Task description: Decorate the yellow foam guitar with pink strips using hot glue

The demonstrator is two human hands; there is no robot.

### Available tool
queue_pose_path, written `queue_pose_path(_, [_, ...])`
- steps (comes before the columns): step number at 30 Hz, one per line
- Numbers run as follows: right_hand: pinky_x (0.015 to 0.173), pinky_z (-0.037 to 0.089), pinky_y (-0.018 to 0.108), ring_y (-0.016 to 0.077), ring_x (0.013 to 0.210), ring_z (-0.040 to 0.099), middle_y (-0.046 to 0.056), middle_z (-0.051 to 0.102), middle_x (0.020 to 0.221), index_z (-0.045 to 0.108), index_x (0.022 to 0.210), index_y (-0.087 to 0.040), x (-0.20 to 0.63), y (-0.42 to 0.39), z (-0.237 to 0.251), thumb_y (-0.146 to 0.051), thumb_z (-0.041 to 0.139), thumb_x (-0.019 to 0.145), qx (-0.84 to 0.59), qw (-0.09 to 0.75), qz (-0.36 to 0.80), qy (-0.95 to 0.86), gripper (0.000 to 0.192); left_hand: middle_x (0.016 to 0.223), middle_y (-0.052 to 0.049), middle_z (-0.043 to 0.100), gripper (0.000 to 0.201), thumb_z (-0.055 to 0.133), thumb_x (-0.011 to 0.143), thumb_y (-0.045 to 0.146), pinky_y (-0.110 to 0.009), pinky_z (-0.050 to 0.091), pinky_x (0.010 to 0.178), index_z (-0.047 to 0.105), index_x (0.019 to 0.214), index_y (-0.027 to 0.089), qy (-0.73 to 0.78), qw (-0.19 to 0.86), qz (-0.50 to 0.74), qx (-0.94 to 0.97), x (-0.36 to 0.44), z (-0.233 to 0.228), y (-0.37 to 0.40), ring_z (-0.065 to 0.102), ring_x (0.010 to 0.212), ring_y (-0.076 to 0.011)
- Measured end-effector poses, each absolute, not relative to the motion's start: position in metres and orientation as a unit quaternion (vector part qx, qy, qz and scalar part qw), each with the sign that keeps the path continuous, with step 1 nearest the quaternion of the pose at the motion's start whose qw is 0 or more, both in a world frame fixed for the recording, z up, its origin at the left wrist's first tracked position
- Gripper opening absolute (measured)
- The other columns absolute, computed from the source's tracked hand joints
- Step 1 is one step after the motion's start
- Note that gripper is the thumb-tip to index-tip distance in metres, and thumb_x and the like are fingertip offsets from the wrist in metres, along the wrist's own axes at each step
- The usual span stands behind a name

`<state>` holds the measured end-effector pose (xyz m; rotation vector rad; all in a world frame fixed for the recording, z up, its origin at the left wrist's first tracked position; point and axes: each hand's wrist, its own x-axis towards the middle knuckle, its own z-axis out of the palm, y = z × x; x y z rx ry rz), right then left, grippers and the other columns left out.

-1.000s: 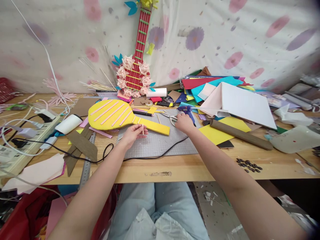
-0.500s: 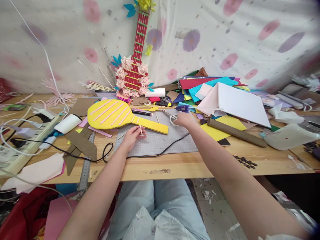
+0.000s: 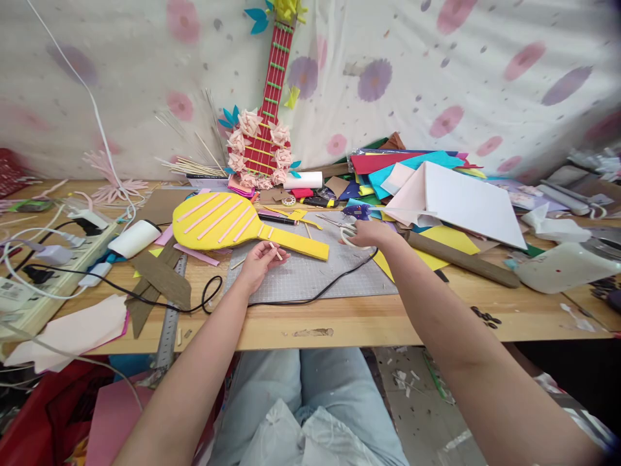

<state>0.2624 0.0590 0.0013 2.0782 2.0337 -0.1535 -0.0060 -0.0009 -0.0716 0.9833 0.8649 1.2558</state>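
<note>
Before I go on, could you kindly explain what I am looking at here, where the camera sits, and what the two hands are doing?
No machine here: a person's two bare hands, filmed by a camera on their head, looking down at a wooden table. The left hand holds a thin pale stick over a grey cutting mat, beside a yellow cardboard guitar shape. The right hand grips the scissors. Around lie coloured paper sheets, a black cable and a red paper guitar against the cloth.
</note>
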Motion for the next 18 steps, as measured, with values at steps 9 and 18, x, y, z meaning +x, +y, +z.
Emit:
queue_pose_path(9, [0.065,0.037,0.029,0.0232,0.085,0.060,0.010,0.067,0.094,0.057,0.093,-0.019,0.232,0.041,-0.001,-0.048,0.039,0.083,0.642,-0.046,0.029,0.765,0.036,0.066,0.001,0.057,0.034,0.068,0.063,0.040,-0.026,0.051,0.059,0.060,0.085,0.015,0.416,0.537,0.538,0.499,-0.002,-0.067,-0.004,0.055,0.065,-0.0114])
queue_pose_path(18, [0.079,0.033,0.032,0.0249,0.092,0.057,0.012,0.064,0.100,0.053,0.097,-0.014,0.179,0.020,-0.006,-0.051,0.048,0.078,0.442,-0.045,0.027,0.896,0.041,0.076,-0.003,0.062,0.034,0.065,0.066,0.045,-0.031,0.053,0.067,0.062,0.080,0.015,0.421,0.471,0.562,0.533,-0.003,-0.074,-0.002,0.059,0.074,-0.0149])
